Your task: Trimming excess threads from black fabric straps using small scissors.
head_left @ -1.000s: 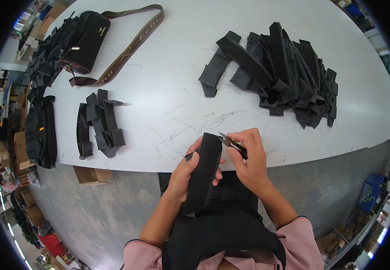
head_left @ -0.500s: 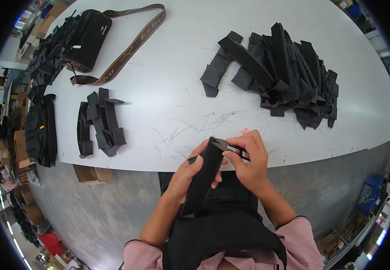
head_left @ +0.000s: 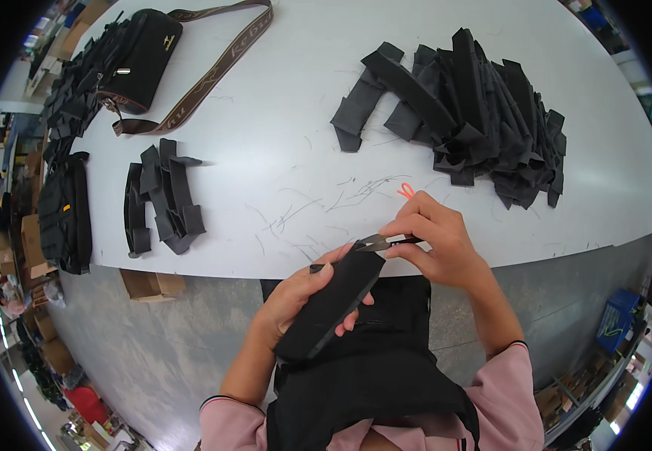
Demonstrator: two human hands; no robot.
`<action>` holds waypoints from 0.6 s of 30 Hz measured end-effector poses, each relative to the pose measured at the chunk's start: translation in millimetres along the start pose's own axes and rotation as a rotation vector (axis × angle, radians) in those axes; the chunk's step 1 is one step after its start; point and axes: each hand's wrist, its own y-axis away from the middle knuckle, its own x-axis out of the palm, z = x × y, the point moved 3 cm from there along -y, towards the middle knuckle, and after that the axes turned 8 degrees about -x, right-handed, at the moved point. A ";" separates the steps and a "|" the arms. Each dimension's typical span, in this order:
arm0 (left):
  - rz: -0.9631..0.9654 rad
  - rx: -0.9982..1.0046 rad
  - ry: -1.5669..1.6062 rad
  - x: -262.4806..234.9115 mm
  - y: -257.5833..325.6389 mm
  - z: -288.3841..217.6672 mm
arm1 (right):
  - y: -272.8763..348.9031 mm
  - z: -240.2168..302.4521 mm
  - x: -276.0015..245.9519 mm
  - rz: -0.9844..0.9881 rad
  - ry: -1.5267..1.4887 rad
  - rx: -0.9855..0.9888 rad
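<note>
At the near edge of the white desk (head_left: 326,113), just off it and over the lap, the left hand (head_left: 296,297) is wrapped around a flat black fabric piece (head_left: 333,304), fingers closed along its underside and thumb on top, tilting its upper end toward the desk edge. The right hand (head_left: 435,244) pinches a small pair of thread snips (head_left: 375,242), fingers closed on the handle, the blades meeting the top corner of the piece. This looks like the trimming step: a loose thread at that corner being cut. The next move would seem to call for keeping the corner steady and the blades close to the cloth without nicking it. A large heap of black pieces (head_left: 476,113) lies toward the far right corner, a smaller stack of black pieces (head_left: 160,199) near the left part of the near edge. A black bag with a brown strap (head_left: 145,52) bearing lettering sits at the far left corner. A tan cardboard box (head_left: 153,284) stands on the floor under the near edge, and a blue crate (head_left: 615,327) shows at the lower right.
</note>
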 end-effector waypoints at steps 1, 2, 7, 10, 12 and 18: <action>-0.005 -0.013 0.004 1.4 0.6 -0.5 | -2.0 -1.2 -2.6 0.001 -0.002 0.001; -0.006 -0.014 0.006 2.4 1.0 -1.0 | -4.7 -1.5 -3.9 0.052 0.015 -0.049; -0.009 -0.143 -0.026 5.5 4.1 -1.8 | -19.7 -0.2 -13.9 0.202 0.019 -0.135; -0.005 -0.198 -0.033 1.2 5.0 -2.1 | -22.9 1.3 -14.2 0.311 0.042 -0.158; -0.033 -0.181 -0.047 1.9 6.5 -3.5 | -21.4 -2.3 -14.7 0.250 0.007 -0.140; -0.065 -0.157 -0.115 2.2 5.1 -7.0 | -14.4 -3.6 -8.6 0.235 -0.007 -0.065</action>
